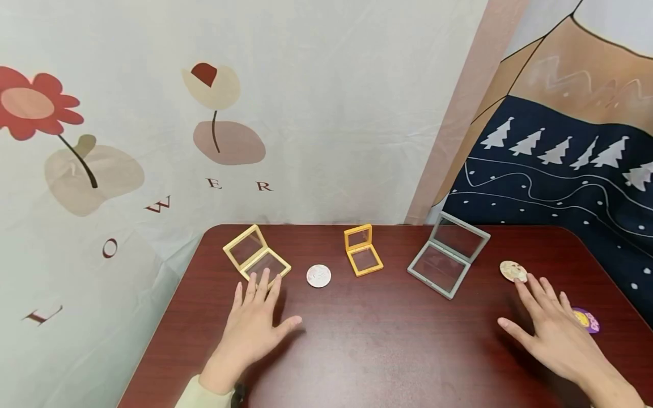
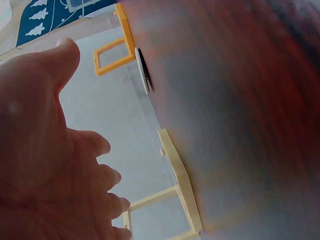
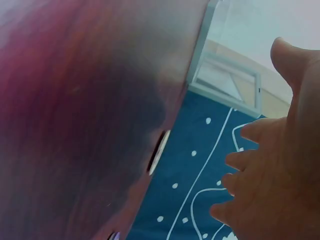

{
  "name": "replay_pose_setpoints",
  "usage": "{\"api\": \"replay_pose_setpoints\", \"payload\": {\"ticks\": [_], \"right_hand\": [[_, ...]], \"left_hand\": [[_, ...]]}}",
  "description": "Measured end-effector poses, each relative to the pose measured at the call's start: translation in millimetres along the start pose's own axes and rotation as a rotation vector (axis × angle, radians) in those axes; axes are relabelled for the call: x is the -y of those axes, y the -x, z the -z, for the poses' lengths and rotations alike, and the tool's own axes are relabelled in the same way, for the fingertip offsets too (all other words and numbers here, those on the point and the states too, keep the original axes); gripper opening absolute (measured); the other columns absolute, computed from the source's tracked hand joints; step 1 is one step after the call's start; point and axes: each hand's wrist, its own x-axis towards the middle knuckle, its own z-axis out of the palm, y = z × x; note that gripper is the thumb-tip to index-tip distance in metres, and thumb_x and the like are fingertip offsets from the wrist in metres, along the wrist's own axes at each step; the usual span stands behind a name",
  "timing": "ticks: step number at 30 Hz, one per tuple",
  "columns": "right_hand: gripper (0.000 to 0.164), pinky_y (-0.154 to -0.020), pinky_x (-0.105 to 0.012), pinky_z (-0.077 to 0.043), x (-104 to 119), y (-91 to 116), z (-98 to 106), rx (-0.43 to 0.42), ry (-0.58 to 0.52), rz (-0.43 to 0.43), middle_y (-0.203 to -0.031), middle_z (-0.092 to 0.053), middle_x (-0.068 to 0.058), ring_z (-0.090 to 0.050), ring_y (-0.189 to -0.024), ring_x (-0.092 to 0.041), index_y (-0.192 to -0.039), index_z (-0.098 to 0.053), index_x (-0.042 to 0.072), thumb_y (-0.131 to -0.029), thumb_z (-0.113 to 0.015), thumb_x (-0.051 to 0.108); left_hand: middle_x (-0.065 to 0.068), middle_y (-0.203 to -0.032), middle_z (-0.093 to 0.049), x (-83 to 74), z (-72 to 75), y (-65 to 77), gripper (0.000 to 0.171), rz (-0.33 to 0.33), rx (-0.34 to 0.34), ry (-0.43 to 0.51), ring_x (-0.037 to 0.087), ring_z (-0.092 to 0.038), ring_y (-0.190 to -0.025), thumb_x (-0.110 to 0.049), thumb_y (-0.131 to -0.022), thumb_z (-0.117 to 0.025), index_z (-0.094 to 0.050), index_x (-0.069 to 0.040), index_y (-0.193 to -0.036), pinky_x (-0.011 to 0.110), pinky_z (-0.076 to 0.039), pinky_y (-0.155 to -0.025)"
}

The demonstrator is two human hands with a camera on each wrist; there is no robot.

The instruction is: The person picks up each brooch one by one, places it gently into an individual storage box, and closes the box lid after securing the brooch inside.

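Observation:
My left hand point(image 1: 253, 327) hovers over the table just in front of a pale yellow hinged frame case point(image 1: 265, 266), fingers spread and holding nothing. A white round disc point(image 1: 318, 276) lies to its right. At the middle stands a small orange hinged frame case point(image 1: 365, 259), its lid raised. A larger grey hinged frame case point(image 1: 440, 266) stands raised the same way, farther right. My right hand point(image 1: 560, 334), fingers extended, holds nothing; its fingertips are near a beige patterned disc point(image 1: 513, 271). Partly behind that hand lies a purple and yellow disc point(image 1: 586, 321).
The dark red wooden table point(image 1: 388, 351) has rounded back corners. Right behind it hangs a light cloth point(image 1: 326, 113) with flower prints, and at the right a dark blue cloth point(image 1: 551, 187) with white trees.

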Motion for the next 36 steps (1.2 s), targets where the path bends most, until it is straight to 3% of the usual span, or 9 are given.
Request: {"api": "replay_pose_setpoints", "payload": {"ticks": [9, 14, 19, 26, 31, 36], "right_hand": [[0.093, -0.122, -0.057, 0.013, 21.2, -12.4, 8.5, -0.053, -0.047, 0.087, -0.17, -0.015, -0.029, 0.005, -0.16, -0.034, -0.166, -0.019, 0.003, -0.099, -0.07, 0.043], [0.09, -0.123, -0.059, 0.008, 32.7, -20.0, 8.6, -0.097, -0.062, 0.131, -0.167, -0.022, -0.029, -0.004, -0.16, -0.034, -0.163, -0.028, -0.001, -0.098, -0.072, 0.042], [0.086, -0.126, -0.053, 0.005, 45.9, -27.2, 8.0, -0.13, -0.063, 0.153, -0.164, -0.029, -0.029, -0.018, -0.158, -0.037, -0.159, -0.035, -0.002, -0.097, -0.073, 0.042], [0.083, -0.128, -0.046, 0.0, 62.5, -35.9, 4.9, -0.157, -0.084, 0.199, -0.163, -0.032, -0.029, -0.013, -0.16, -0.034, -0.156, -0.041, -0.004, -0.095, -0.075, 0.042], [0.083, -0.127, -0.035, -0.001, 73.8, -42.8, 1.5, -0.19, -0.091, 0.258, -0.163, -0.035, -0.026, -0.02, -0.158, -0.032, -0.153, -0.045, -0.005, -0.093, -0.078, 0.041], [0.084, -0.128, -0.037, -0.005, 86.8, -50.2, -0.9, -0.203, -0.083, 0.3, -0.164, -0.036, -0.023, -0.029, -0.155, -0.035, -0.154, -0.044, -0.003, -0.091, -0.08, 0.039]], "left_hand": [[0.024, -0.169, -0.023, 2.4, 3.5, -4.1, 0.086, 0.026, -0.042, 0.005, 0.05, -0.019, -0.155, -0.055, -0.1, -0.064, -0.034, -0.004, -0.163, 0.068, -0.009, -0.121], [0.029, -0.166, -0.026, 5.1, 4.7, -6.6, 0.085, 0.049, -0.05, 0.003, 0.052, -0.021, -0.153, -0.054, -0.101, -0.064, -0.035, -0.002, -0.162, 0.069, -0.011, -0.12], [0.031, -0.167, -0.023, 8.8, 8.6, -7.3, 0.083, 0.076, -0.043, 0.014, 0.055, -0.019, -0.152, -0.054, -0.103, -0.06, -0.035, 0.0, -0.161, 0.07, -0.01, -0.12], [0.035, -0.166, -0.021, 17.0, 14.6, -7.6, 0.082, 0.118, -0.035, 0.04, 0.057, -0.018, -0.151, -0.055, -0.105, -0.054, -0.035, 0.002, -0.16, 0.072, -0.012, -0.118], [0.038, -0.165, -0.016, 20.8, 17.0, -8.9, 0.083, 0.156, -0.021, 0.106, 0.059, -0.017, -0.151, -0.056, -0.107, -0.05, -0.032, 0.005, -0.16, 0.073, -0.012, -0.118], [0.039, -0.165, -0.014, 22.9, 16.7, -10.3, 0.084, 0.193, -0.006, 0.144, 0.061, -0.02, -0.149, -0.058, -0.107, -0.047, -0.03, 0.005, -0.16, 0.073, -0.014, -0.118]]}}
